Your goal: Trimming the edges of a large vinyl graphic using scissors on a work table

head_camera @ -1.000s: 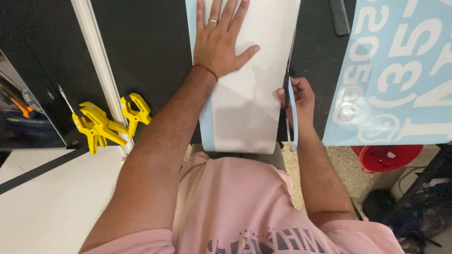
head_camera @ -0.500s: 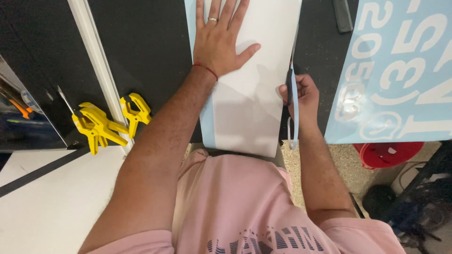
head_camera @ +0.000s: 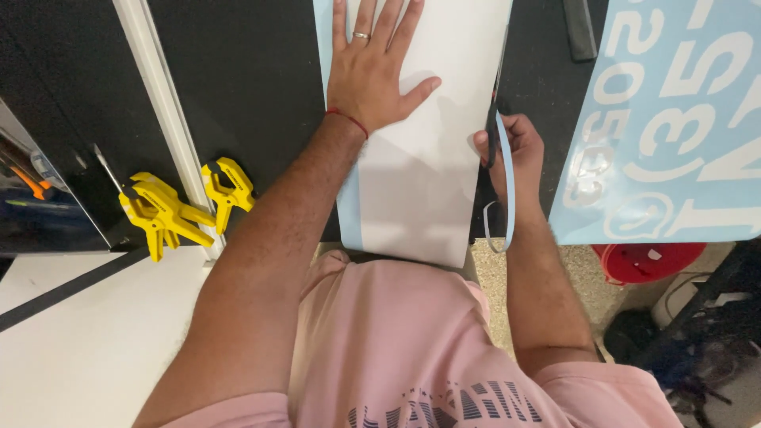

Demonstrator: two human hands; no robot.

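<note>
My left hand point(head_camera: 376, 75) lies flat, fingers spread, on a long white sheet point(head_camera: 420, 198) with a light blue left margin, spread over a black table point(head_camera: 254, 87). A ring and a red wrist string show on it. My right hand point(head_camera: 515, 150) is at the sheet's right edge, closed on dark scissors point(head_camera: 493, 143) whose blades point away from me along that edge. A thin light blue strip point(head_camera: 507, 190) curls down from the cut, past my wrist.
A light blue sheet with white cut-out characters point(head_camera: 674, 119) lies to the right. Yellow spring clamps point(head_camera: 170, 206) sit left by a white rail point(head_camera: 162, 103). A red bucket point(head_camera: 646, 260) stands on the floor. A black bar point(head_camera: 579, 28) lies at the top.
My right hand has moved farther up the sheet's right edge with the scissors, and the blue strip hanging below it has grown longer. My left hand stays put.
</note>
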